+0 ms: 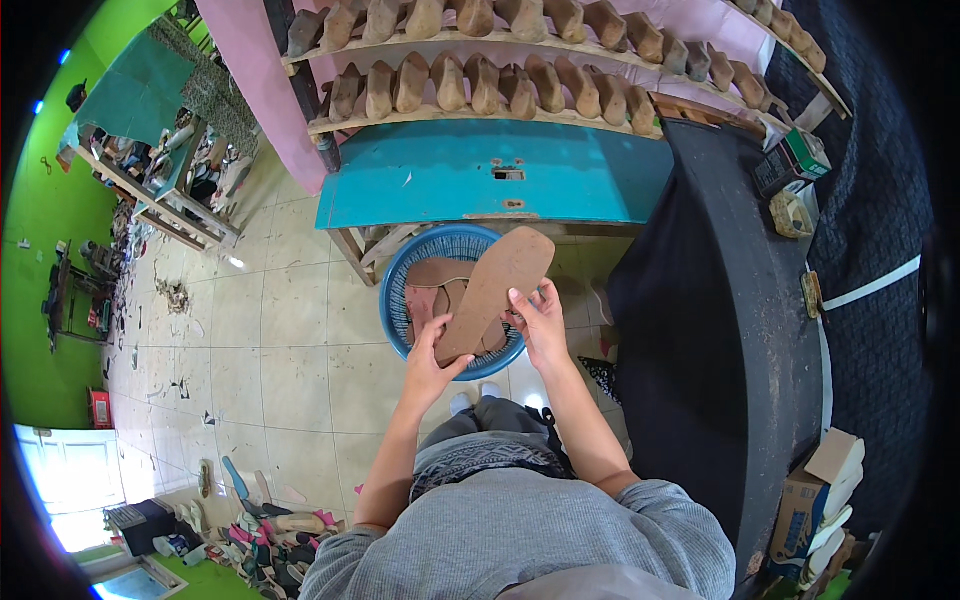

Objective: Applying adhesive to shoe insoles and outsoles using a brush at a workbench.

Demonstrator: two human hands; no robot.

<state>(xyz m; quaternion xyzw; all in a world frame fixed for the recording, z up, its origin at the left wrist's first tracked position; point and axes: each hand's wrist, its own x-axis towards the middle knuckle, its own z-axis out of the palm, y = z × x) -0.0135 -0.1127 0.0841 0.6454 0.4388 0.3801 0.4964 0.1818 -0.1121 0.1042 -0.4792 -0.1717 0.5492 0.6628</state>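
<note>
A brown, sole-shaped insole board (497,285) is held up in front of me, tilted, its wide end pointing away to the right. My left hand (434,357) grips its narrow near end, thumb on top and fingers at the edge. On its right side my right hand (541,322) pinches the edge, thumb on the upper face. Below it stands a round blue plastic basket (391,292) on the floor. More brown sole pieces (438,270) and a pinkish piece (421,303) lie inside, partly hidden by the board and my hands.
A turquoise table (420,170) stands beyond the basket, under shelves lined with wooden shoe lasts (450,85). At right is a long dark-draped table (700,300). Scraps litter the tiled floor (295,310); a heap of shoe parts (270,545) lies at lower left.
</note>
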